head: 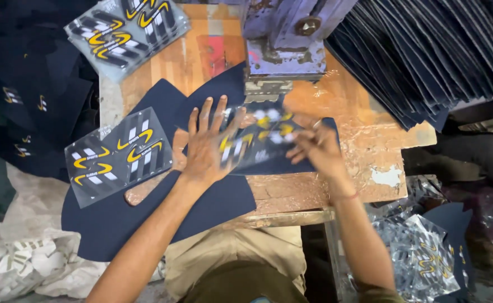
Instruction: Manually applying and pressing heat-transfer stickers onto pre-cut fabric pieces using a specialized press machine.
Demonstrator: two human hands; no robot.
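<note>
A clear printed transfer sheet [257, 140] is laid lengthwise left-to-right, pressed flat under the spread left hand [204, 148]; its right end is pinched by the right hand [314, 148].

left hand [207, 147] lies flat, fingers spread wide; right hand [316, 147] is blurred, fingers curled, both forearms reaching forward

Single head-worn view, looking steeply down from close above onto the wooden worktable [364, 140], the person's lap at bottom edge.
</note>
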